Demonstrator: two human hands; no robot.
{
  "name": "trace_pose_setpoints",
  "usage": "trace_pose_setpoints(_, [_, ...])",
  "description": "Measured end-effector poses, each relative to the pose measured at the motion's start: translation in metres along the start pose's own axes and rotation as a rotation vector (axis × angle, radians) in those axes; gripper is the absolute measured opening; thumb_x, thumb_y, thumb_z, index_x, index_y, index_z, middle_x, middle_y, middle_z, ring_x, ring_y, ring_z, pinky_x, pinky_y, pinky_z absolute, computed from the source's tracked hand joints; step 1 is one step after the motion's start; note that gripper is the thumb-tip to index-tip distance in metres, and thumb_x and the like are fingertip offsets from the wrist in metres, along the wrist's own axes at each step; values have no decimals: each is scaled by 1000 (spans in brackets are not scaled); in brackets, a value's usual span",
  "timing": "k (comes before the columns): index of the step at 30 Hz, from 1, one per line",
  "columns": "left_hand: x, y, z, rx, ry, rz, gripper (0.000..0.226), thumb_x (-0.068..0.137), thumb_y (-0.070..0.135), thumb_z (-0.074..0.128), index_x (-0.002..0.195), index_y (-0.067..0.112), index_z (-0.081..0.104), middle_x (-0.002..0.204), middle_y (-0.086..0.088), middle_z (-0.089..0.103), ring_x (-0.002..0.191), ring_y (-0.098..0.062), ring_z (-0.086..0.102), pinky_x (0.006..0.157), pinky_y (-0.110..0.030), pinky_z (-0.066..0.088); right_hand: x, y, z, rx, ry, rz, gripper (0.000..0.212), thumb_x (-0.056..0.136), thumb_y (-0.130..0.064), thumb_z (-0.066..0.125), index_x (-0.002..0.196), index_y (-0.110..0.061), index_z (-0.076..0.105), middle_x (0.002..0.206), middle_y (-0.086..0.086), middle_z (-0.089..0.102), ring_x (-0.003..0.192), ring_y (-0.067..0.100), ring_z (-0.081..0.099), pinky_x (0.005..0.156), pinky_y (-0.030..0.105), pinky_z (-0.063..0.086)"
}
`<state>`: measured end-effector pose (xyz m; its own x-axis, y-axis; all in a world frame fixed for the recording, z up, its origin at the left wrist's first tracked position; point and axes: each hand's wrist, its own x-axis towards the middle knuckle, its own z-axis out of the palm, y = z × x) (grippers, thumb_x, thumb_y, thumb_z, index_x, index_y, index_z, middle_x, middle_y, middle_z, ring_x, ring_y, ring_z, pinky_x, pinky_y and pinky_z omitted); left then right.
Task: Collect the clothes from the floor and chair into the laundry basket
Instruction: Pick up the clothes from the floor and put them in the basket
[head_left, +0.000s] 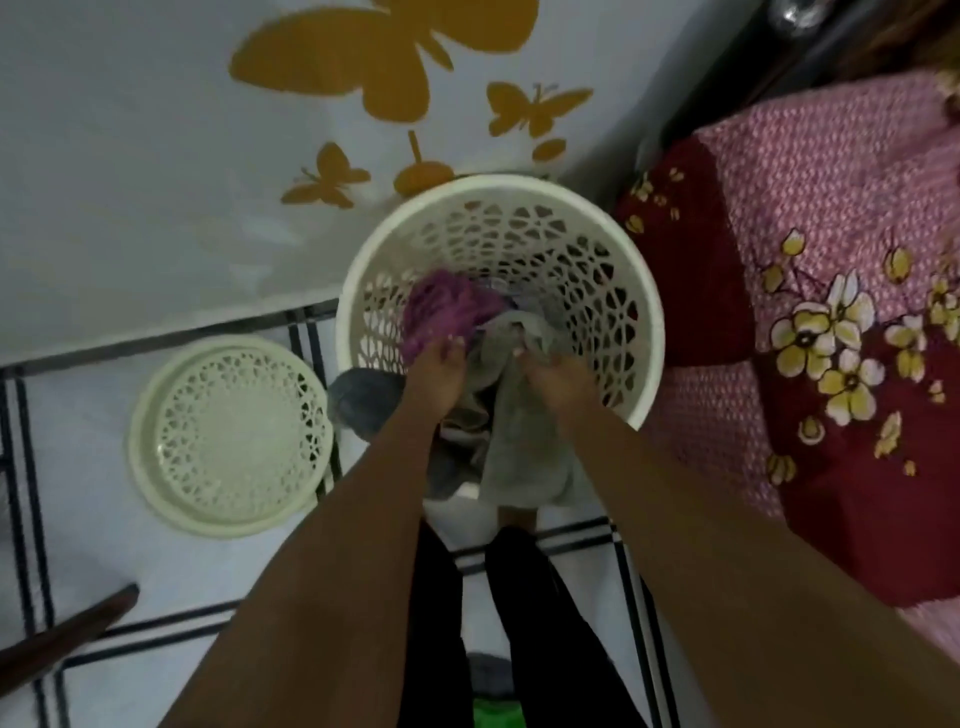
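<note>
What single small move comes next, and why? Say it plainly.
Probably push the bundle deeper and let go: both hands, left hand and right hand, grip the grey cloth, which drapes over the near rim of the cream perforated plastic laundry basket, beside the purple garment.

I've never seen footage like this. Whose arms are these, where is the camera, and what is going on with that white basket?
There is no machine here: a person wears one wide-angle camera on the head, looking down, so you see their own bare arms reaching forward. The left hand and the right hand are both pushing clothes into a round white laundry basket on the floor. The left hand is at a purple garment; the right hand grips a grey cloth that hangs over the basket's near rim. A blue-grey piece spills over the left side. The basket's lid lies flat on the tiled floor to the left. A bed with a pink and red floral cover stands on the right.
</note>
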<state>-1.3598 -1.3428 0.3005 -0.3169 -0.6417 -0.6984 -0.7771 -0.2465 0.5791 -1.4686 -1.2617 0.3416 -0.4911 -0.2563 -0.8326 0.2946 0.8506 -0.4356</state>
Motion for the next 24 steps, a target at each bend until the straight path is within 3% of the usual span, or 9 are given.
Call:
trace_pose_setpoints(2, [-14,-11,1,-25,-53,-49,41,102,26,33,124,-1,52,120,-25,59,115,-37,55,92,-39,42,-2,22,-2,-154,-3,-22,51,93,-32,55,135,-6,44,133,8,51,127,28,47,104,35,36])
trace_pose_setpoints(6, [-44,-28,10,-19,-118,-86,35,99,24,40,112,-3,58,113,-19,63,107,-33,59,85,-35,43,-19,60,-13,-444,77,108,55,89,-37,57,134,-7,45,138,18,45,127,36,42,103,42,38])
trace_pose_setpoints(11, [-63,-41,41,285,-308,-142,44,95,39,45,107,0,61,115,-24,64,109,-38,58,91,-39,43,-37,92,-15,-187,333,217,82,79,-30,73,139,0,25,144,24,27,133,39,31,107,45,36])
trace_pose_setpoints(13, [-69,-39,50,494,-359,-138,52,91,51,48,113,6,61,121,-17,63,116,-35,55,104,-43,39,-33,108,-15,-58,295,250,90,71,-33,80,135,1,27,141,22,36,130,38,40,105,45,42])
trace_pose_setpoints(15, [-69,-34,56,542,-342,-136,46,88,46,56,116,10,60,123,-12,62,121,-32,52,110,-44,32,-29,118,-18,-4,196,238,74,71,-35,80,123,1,43,121,17,57,108,30,58,84,37,52])
trace_pose_setpoints(17, [-67,-30,56,399,-331,-149,39,89,35,59,117,9,60,122,-15,61,119,-33,53,107,-43,37,-30,120,-24,-73,123,170,30,81,-31,72,83,-7,54,78,4,57,70,16,55,55,24,43])
trace_pose_setpoints(18, [-66,-28,54,286,-322,-148,36,90,30,58,116,6,59,116,-17,62,115,-33,55,99,-40,42,-31,118,-27,-100,121,131,31,86,-25,67,66,-14,46,66,-1,46,62,13,46,48,20,33])
trace_pose_setpoints(21, [-64,-9,40,-28,-232,-143,18,95,20,51,93,4,59,79,-7,55,89,-27,55,64,-30,42,-32,97,-34,-89,154,2,35,91,-17,59,62,-8,40,65,0,42,66,16,43,50,22,31])
trace_pose_setpoints(24, [-48,18,21,-308,-117,-145,14,96,18,50,88,10,58,75,-3,54,74,-20,53,66,-29,45,-32,57,-35,74,137,-82,31,89,-17,62,64,-8,46,61,5,41,61,16,41,59,23,37])
